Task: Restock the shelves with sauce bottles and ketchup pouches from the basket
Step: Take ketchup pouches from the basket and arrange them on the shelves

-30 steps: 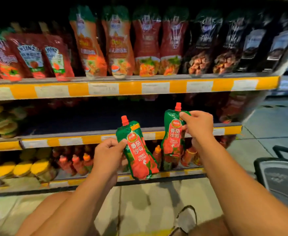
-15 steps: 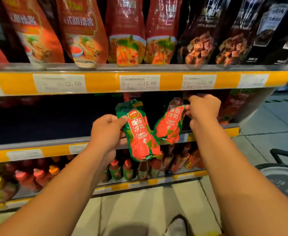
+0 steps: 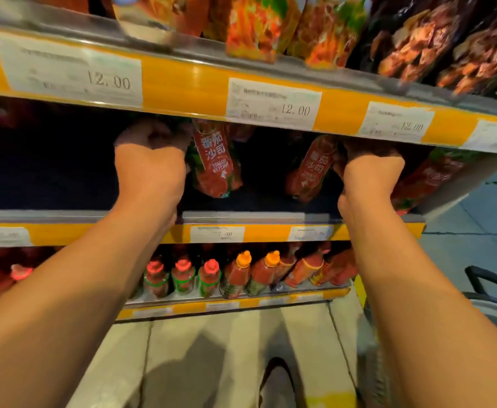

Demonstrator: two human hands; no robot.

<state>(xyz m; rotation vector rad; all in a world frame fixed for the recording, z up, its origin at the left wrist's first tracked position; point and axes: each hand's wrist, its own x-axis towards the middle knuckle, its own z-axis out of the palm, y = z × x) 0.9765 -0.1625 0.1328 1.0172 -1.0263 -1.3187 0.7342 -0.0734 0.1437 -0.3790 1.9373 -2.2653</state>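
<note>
1. Yellow edging with white price tags is seen along the front of the top shelf (image 3: 182, 83), where large sauce bags (image 3: 253, 28) are lined up.
2. The dark middle shelf (image 3: 241, 214) is reached into by two bare arms from below.
3. A row of sauce bottles (image 3: 209, 278) with red and orange caps is stocked on the bottom shelf.
4. A ketchup pouch (image 3: 216, 163) is gripped at its top by the left hand (image 3: 150, 160), fingers curled around it, its base held just above the middle shelf.
5. A second ketchup pouch (image 3: 312, 169) is clasped by the right hand (image 3: 370, 169) inside the same shelf; the fingers are lost in shadow.
6. More pouches (image 3: 435, 175) are seen at the shelf's right end.
</note>
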